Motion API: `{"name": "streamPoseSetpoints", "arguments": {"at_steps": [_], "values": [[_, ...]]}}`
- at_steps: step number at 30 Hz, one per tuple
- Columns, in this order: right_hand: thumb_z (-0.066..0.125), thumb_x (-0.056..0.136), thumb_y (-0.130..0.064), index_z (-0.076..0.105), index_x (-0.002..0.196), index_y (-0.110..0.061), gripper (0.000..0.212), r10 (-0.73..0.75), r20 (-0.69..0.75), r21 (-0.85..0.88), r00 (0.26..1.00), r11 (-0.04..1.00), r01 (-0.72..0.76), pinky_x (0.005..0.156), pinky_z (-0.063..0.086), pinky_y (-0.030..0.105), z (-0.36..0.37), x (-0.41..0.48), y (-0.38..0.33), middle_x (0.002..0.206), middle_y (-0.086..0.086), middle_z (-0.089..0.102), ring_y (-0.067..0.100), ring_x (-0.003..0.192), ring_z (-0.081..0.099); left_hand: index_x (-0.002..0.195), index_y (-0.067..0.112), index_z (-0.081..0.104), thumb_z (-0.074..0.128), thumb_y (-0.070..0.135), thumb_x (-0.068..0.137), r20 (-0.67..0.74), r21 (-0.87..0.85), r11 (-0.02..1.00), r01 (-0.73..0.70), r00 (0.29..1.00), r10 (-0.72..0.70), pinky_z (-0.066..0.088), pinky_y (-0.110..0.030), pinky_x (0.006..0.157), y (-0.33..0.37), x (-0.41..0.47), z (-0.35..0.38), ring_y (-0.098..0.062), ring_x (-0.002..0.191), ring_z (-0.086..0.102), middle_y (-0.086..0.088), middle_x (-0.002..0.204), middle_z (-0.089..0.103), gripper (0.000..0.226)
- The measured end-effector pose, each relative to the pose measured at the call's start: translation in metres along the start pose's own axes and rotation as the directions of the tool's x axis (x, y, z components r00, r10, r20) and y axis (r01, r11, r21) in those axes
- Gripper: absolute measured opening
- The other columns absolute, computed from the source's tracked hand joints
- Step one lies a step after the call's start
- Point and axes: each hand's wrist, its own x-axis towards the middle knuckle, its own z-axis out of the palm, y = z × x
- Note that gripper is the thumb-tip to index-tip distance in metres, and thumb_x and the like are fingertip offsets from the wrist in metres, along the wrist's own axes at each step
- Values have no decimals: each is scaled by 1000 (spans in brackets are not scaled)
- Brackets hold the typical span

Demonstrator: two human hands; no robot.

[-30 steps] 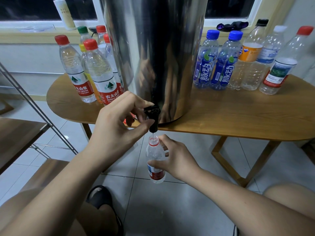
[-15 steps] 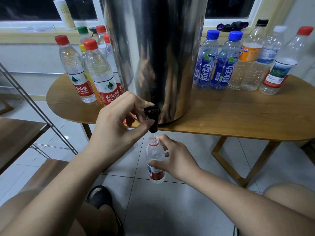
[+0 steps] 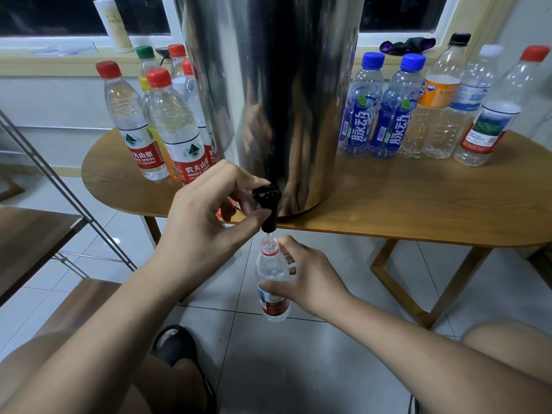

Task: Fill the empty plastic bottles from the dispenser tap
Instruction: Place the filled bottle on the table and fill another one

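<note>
A tall steel dispenser (image 3: 283, 94) stands on the wooden table (image 3: 403, 204), its black tap (image 3: 268, 201) hanging over the front edge. My left hand (image 3: 206, 222) pinches the tap lever between fingers and thumb. Below the spout, my right hand (image 3: 307, 279) grips a small uncapped bottle (image 3: 272, 279) with a red label, held upright with its mouth right under the tap. A thin stream of water runs into it. Capped bottles stand left (image 3: 176, 127) and right (image 3: 394, 112) of the dispenser.
A metal-framed shelf (image 3: 35, 234) stands at the left. The table's wooden legs (image 3: 448, 282) reach the tiled floor at the right. My knees and a black sandal (image 3: 176, 345) sit low in view. A windowsill with a white bottle (image 3: 113, 22) runs behind.
</note>
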Motion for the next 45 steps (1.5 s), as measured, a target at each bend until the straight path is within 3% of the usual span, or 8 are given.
{"name": "streamPoseSetpoints", "arguments": {"at_steps": [45], "values": [[88,78,-59,49,131,-45,67,-13,-12,-9,1000,1000,13,93,62,40,-1,1,-2,131,-15,70,9,109,67,109,25,65,88,5,88,-8,-2,1000,-2,1000,2,48,-25,68,-4,-2,1,-11,78,64,4,88,63,37]]}}
